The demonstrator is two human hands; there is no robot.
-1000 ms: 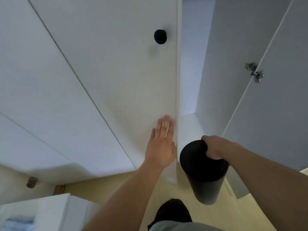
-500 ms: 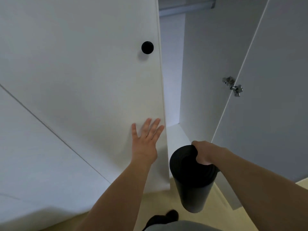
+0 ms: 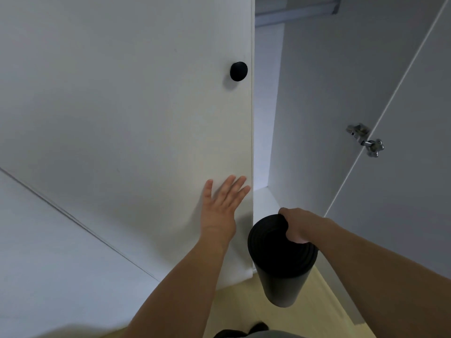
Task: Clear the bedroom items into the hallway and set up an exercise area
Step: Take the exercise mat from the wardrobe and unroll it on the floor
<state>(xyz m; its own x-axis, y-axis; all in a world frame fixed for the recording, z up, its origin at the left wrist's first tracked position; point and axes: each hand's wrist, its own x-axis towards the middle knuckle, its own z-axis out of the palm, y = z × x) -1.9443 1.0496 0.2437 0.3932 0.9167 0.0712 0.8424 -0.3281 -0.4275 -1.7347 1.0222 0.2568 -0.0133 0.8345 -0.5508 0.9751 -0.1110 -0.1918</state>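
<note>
A rolled black exercise mat (image 3: 280, 272) hangs upright in front of an open white wardrobe, gripped at its top rim by my right hand (image 3: 296, 225). My left hand (image 3: 220, 206) lies flat with straight, spread fingers against the lower part of the white wardrobe door (image 3: 146, 118), close to its free edge. A round black knob (image 3: 238, 71) sits higher up on that door. The mat's lower end floats above the pale floor (image 3: 244, 303).
The wardrobe's inside (image 3: 264, 118) shows as a narrow gap between the left door and the opened right door (image 3: 402, 191), which carries a metal hinge (image 3: 366, 140). A hanging rail (image 3: 295, 12) crosses the top. Another white door panel (image 3: 48, 252) lies lower left.
The left wardrobe door has swung under my left hand, whose fingers have spread. The view has shifted left and the mat stays in my right hand.
</note>
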